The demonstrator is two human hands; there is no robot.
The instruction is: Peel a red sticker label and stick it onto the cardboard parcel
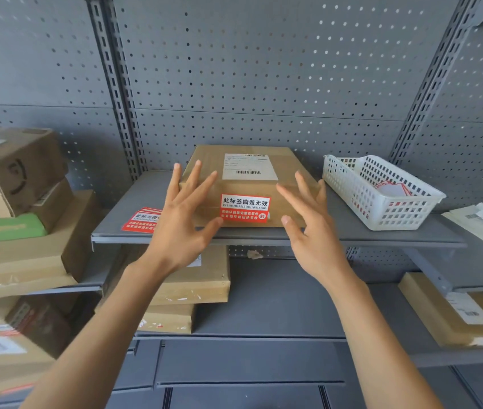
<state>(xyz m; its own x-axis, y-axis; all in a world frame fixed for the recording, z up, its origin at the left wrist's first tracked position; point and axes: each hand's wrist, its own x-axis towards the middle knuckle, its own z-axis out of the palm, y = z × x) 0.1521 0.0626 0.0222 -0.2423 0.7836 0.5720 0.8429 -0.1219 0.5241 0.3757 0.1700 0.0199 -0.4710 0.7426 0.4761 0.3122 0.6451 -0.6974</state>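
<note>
Both hands, left hand (pixel 185 219) and right hand (pixel 312 228), spread, empty | white basket (pixel 352 184) held red-edged papers (pixel 392 188) | red sticker (pixel 245 208) stuck on cardboard parcel (pixel 204 160) | grey shelf (pixel 133 202), pegboard wall (pixel 263 69)

There is a single view, from a camera worn on the person's head. It faces forward and slightly down at a grey shelf (pixel 337 231) set against a perforated back panel (pixel 263 69), close enough that both forearms reach in from the near bottom edge. The wide lens bends the uprights outward toward the top corners. The shelf sits mid-frame, lower shelves show beneath it, and stacked boxes (pixel 18 202) crowd the left edge. No second view shares the scene.
</note>
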